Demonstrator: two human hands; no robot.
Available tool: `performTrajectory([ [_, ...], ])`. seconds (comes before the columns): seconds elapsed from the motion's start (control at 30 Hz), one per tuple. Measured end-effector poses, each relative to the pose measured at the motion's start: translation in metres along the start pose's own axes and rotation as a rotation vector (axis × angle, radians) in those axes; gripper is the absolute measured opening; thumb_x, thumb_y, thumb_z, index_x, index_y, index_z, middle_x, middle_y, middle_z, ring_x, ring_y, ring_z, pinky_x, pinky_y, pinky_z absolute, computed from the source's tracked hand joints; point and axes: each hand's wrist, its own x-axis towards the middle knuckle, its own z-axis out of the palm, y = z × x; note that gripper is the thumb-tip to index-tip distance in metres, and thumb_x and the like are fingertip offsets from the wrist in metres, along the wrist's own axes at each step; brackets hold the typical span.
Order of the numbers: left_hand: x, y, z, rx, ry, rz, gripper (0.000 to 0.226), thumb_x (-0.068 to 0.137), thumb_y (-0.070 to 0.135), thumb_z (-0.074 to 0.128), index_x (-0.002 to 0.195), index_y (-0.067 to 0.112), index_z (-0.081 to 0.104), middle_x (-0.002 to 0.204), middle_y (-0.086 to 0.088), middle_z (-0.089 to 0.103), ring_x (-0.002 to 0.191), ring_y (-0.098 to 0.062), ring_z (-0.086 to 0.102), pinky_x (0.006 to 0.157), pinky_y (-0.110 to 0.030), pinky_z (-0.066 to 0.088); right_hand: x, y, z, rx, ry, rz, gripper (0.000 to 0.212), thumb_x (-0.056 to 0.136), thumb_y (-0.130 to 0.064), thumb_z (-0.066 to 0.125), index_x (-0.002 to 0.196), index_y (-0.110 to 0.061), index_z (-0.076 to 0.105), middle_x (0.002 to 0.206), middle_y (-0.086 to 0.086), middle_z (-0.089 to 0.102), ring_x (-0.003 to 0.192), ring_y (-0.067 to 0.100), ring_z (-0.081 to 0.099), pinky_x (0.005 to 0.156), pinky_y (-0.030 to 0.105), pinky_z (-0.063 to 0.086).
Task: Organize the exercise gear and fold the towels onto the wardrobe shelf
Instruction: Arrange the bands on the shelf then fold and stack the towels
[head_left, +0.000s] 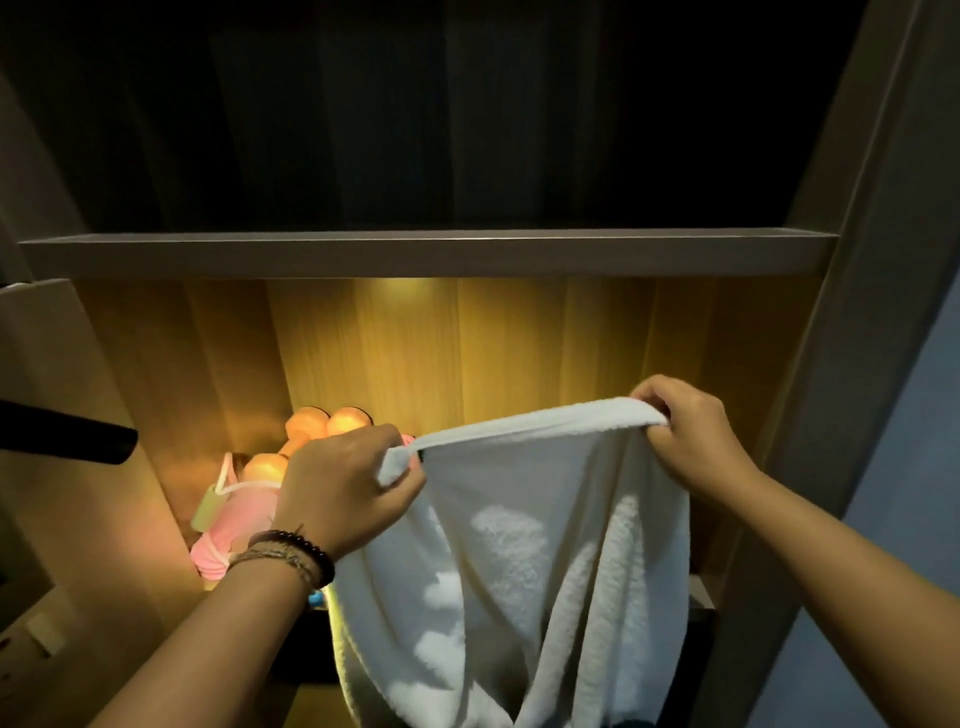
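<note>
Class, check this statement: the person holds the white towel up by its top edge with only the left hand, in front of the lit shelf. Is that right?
Not quite. The head view shows both hands holding the towel: the left hand and the right hand each pinch its top edge, in front of the lit shelf.

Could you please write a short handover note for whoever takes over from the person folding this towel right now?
Left hand: grips one top corner of the white towel.
Right hand: pinches the other top corner; the towel hangs spread between both hands in front of the lit wardrobe shelf.
Gear: orange rounded items and a pink item wrapped with a white cord sit at the back left of the lit compartment.
Done: some gear appears stowed.
Left: fold this towel, not yet folded, and place it on the shelf. Whether other towels remain cannot be seen.
</note>
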Motion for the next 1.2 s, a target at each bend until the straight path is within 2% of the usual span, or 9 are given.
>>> performTrajectory([
  [0.1,0.004,0.0,-0.002,-0.097,0.055,-0.176,0.026,0.076,0.041,0.054,0.066,0.018,0.059,0.064,0.003,0.057,0.055,-0.018,0.049,0.048,-0.032,0.044,0.007,-0.03,-0.006,0.219,0.06,-0.03,0.023,0.09,-0.001,0.058,0.096,-0.019,0.069,0.088,-0.009,0.065,0.088,0.007,0.059,0.07,0.025,0.051],
  [0.2,0.012,0.016,-0.01,-0.353,0.13,-0.219,0.016,0.072,0.033,0.061,0.069,0.017,0.059,0.095,0.009,0.066,0.083,-0.005,0.059,0.069,-0.027,0.049,0.009,-0.058,-0.013,0.29,0.138,-0.068,0.018,0.086,-0.006,0.066,0.094,-0.018,0.076,0.08,-0.014,0.067,0.084,0.005,0.064,0.069,0.027,0.056],
  [0.33,0.02,0.049,-0.015,-0.716,-0.061,-0.27,0.036,0.074,0.04,0.075,0.102,0.029,0.055,0.123,0.021,0.061,0.117,0.009,0.053,0.093,-0.009,0.042,0.008,-0.086,-0.01,0.191,0.119,-0.171,0.012,0.08,-0.009,0.073,0.087,-0.016,0.079,0.08,-0.003,0.073,0.075,0.009,0.066,0.064,0.027,0.053],
  [0.4,0.025,0.059,-0.008,-0.706,-0.127,-0.273,0.045,0.079,0.034,0.077,0.117,0.032,0.054,0.118,0.022,0.063,0.111,0.009,0.056,0.091,-0.011,0.045,0.005,-0.094,-0.006,0.153,0.107,-0.229,0.013,0.078,-0.007,0.073,0.084,-0.015,0.08,0.078,-0.002,0.074,0.072,0.009,0.065,0.062,0.029,0.052],
  [0.53,0.029,0.072,0.008,-0.654,-0.15,-0.288,0.004,0.084,0.028,0.068,0.088,0.029,0.067,0.087,0.014,0.069,0.083,-0.005,0.064,0.077,-0.035,0.053,-0.001,-0.095,-0.006,0.138,0.08,-0.204,0.015,0.077,-0.004,0.071,0.083,-0.015,0.08,0.079,-0.004,0.073,0.073,0.007,0.065,0.063,0.031,0.055],
  [0.73,0.031,0.087,0.022,-0.673,-0.082,-0.384,0.013,0.093,0.02,0.056,0.08,0.023,0.055,0.06,0.002,0.053,0.052,-0.007,0.045,0.05,-0.029,0.036,-0.009,-0.075,-0.015,0.042,-0.063,-0.094,0.012,0.081,-0.01,0.069,0.083,-0.019,0.077,0.076,-0.003,0.07,0.069,0.012,0.063,0.058,0.032,0.05],
  [0.93,0.035,0.078,0.031,-0.358,-0.194,-0.402,0.006,0.096,0.031,0.05,0.091,0.028,0.051,0.062,0.004,0.055,0.056,-0.016,0.052,0.046,-0.026,0.03,-0.004,-0.03,0.003,-0.224,-0.254,0.123,0.008,0.086,-0.021,0.067,0.078,-0.018,0.068,0.076,0.004,0.064,0.067,0.022,0.062,0.06,0.041,0.056],
  [1.1,0.04,0.033,0.034,-0.207,-0.144,-0.432,0.011,0.097,0.031,0.049,0.101,0.022,0.056,0.076,-0.004,0.063,0.068,-0.025,0.057,0.054,-0.031,0.039,0.009,-0.014,-0.001,-0.261,-0.21,0.203,0.009,0.086,-0.014,0.065,0.079,-0.019,0.069,0.076,0.004,0.064,0.07,0.02,0.063,0.068,0.044,0.06],
  [1.2,0.05,0.009,0.033,-0.172,-0.109,-0.521,0.013,0.098,0.024,0.049,0.098,0.013,0.056,0.077,-0.007,0.058,0.068,-0.026,0.05,0.057,-0.032,0.032,0.031,-0.018,-0.014,-0.295,-0.111,0.199,0.005,0.088,-0.015,0.065,0.087,-0.012,0.068,0.076,0.007,0.063,0.067,0.023,0.061,0.061,0.038,0.055],
])
